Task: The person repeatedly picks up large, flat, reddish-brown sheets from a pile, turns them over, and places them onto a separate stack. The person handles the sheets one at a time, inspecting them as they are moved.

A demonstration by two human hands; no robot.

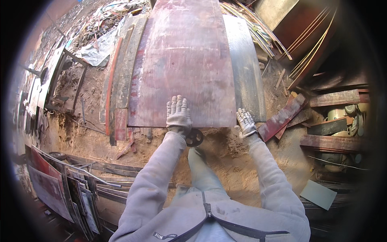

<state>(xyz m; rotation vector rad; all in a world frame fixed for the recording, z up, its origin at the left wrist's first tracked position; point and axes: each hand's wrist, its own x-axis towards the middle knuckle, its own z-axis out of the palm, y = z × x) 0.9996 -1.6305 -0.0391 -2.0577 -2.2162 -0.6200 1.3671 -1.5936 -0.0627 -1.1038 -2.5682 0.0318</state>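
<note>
A large reddish, worn wooden board (185, 60) stretches away in front of me, its near edge close to my body. My left hand (178, 115), in a pale knitted work glove, lies flat on it by that edge, fingers stretched out. Gloved the same way, my right hand (246, 125) is at the near right corner of the board, fingers extended over the front end of a grey board (246, 72). That grey board shows from under the reddish one's right side. Neither hand grips anything. Below the near edge a dark handwheel (194, 138) is partly hidden.
Narrow planks (123, 76) lie along the left side. Red-painted offcuts (284, 117) rest on the sandy ground at right, beside stacked boards around a motor-like machine (338, 117). At lower left, panels (46, 183) lean near a metal bar (86, 171). Scrap (94, 34) is heaped beyond.
</note>
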